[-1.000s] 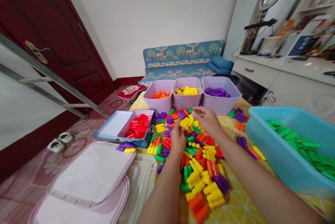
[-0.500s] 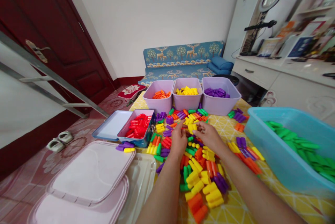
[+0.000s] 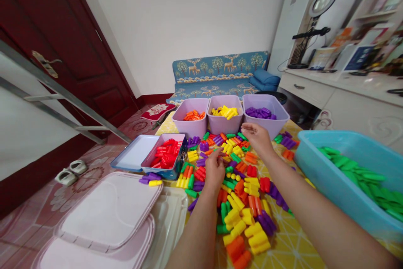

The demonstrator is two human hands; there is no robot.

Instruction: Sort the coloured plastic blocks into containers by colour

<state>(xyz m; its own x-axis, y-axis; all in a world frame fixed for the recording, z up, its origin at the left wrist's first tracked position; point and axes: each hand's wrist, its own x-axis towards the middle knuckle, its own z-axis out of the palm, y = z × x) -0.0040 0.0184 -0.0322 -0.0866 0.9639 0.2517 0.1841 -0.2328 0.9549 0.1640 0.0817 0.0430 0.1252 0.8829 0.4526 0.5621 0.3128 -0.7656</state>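
Short plastic tube pieces in yellow, orange, red, green and purple lie in a wide spread, some joined in rows, like the yellow row point(image 3: 258, 238). Over the middle of them is my left hand point(image 3: 215, 168), fingers loosely bent and apart, with nothing visible in it. Farther forward, my right hand point(image 3: 257, 135) is raised just in front of the lilac bins, its fingers stretched out and empty. The middle bin point(image 3: 224, 125) contains yellow pieces point(image 3: 225, 111). Orange pieces point(image 3: 193, 115) lie in the left bin point(image 3: 189, 125), purple ones point(image 3: 260, 113) in the right bin point(image 3: 277, 124).
A turquoise tub point(image 3: 327, 189) with green pieces point(image 3: 355, 172) stands at the right. Left of the spread, a tin point(image 3: 170, 172) contains red pieces point(image 3: 166, 153). Pale lids point(image 3: 110, 210) lie at the front left. A patterned sofa point(image 3: 214, 86) is behind the table point(image 3: 292, 239).
The yellow piece between my hands has left them. My right hand has moved forward toward the bins and opened, and the yellow heap in the middle bin looks different. My left hand stays nearly in place.
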